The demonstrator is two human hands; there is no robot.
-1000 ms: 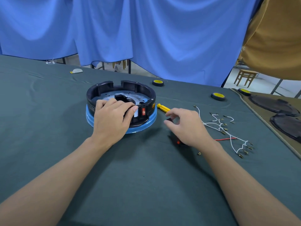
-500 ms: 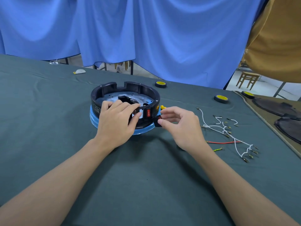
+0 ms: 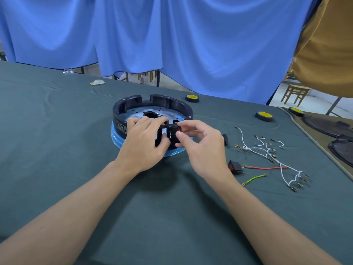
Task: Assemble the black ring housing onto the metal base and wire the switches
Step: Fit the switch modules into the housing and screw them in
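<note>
1. Both hands now meet at the near wall of the black ring housing (image 3: 152,101). The left hand (image 3: 145,144) is curled over that wall and grips it, as it did a second ago.
2. Only the right hand (image 3: 203,150) has moved. A second ago it was low over the table (image 3: 57,131) by the wires, and half a second ago it was carrying a small black switch across. Now its thumb and forefinger pinch that switch (image 3: 176,129) against the housing's front wall, just beside the left fingers.
3. The housing sits on the metal base (image 3: 137,114), whose perforated plate shows inside the ring.
4. Where the right hand was, a spare switch (image 3: 236,166) now lies uncovered, touching the end of the red wire (image 3: 267,167) and near the white wires (image 3: 267,152).
5. This looks like the switch being fitted into its opening. The fingers hide whether it has seated.
6. Wiring appears not yet begun, as every lead lies loose on the cloth and none reaches the housing. A firm, square push seems the next need.
</note>
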